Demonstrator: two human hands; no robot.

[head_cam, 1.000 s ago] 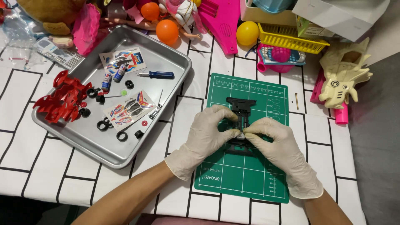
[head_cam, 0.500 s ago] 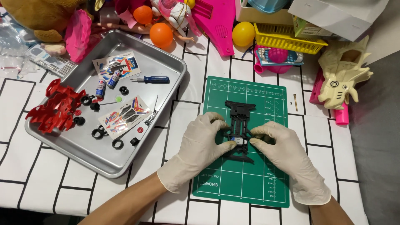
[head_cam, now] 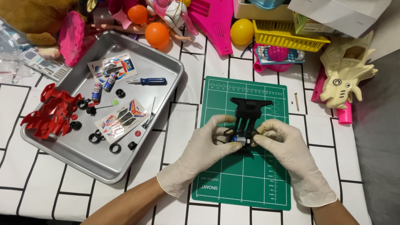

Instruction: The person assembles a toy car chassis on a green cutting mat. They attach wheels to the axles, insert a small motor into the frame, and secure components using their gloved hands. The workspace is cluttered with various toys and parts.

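A: We have both gloved hands closed on the black toy car frame [head_cam: 246, 121], which lies on the green cutting mat [head_cam: 233, 183]. Our left hand [head_cam: 204, 150] pinches one side of it and our right hand [head_cam: 283, 148] the other, with the fingertips meeting over the small silver motor [head_cam: 239, 139] near its close end.

B: Then we judge the risk lies right there. If we squeeze unevenly, the motor could pop out and skid off the mat onto the tiled surface [head_cam: 175, 125]. The gloves may also slip on the smooth plastic.

A: The frame itself looks narrow and matte black, with a wide bumper at its far end and thin rails that might flex.

B: Farther off, the loose black wheels [head_cam: 115, 148] and the screwdriver [head_cam: 146, 81] lie in the metal tray [head_cam: 87, 162]. We reckon a careless elbow could scatter those.
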